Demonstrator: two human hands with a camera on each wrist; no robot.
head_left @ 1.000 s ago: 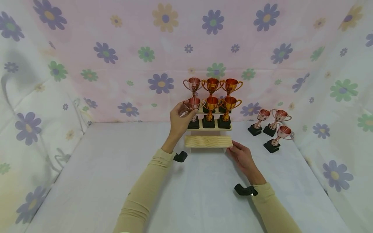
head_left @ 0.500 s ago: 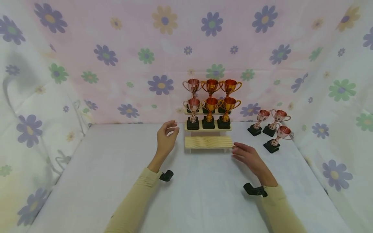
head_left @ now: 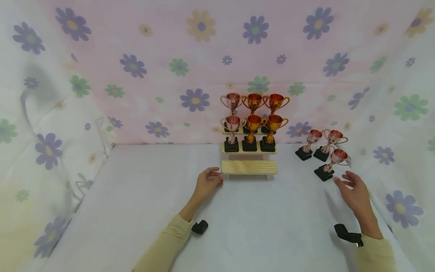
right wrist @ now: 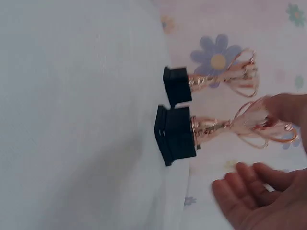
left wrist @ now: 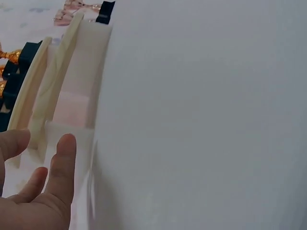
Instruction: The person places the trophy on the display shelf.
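My left hand [head_left: 206, 185] is at the left end of the lowest wooden step [head_left: 249, 167] of a tiered stand, fingers loosely bent and holding nothing; whether it touches the step I cannot tell. My right hand [head_left: 355, 192] hovers just in front of the nearest rose-gold trophy cup [head_left: 338, 156], thumb and fingers apart. In the right wrist view that trophy [right wrist: 211, 129] stands between thumb and fingers, ungripped. Two more rose-gold trophies, one at the left [head_left: 314, 136] and one behind [head_left: 334, 137], stand close by on black bases.
On the stand's upper two steps, rose-gold trophies [head_left: 233, 124] stand at the left and golden ones [head_left: 254, 124] fill the middle and right. A flowered cloth [head_left: 153, 105] forms the back and sides around the white tabletop [head_left: 153, 196].
My left hand let go of the rose-gold trophy on the middle step, drew back, then came to the lowest step's left end. My right hand left that step's right end for the loose trophies.
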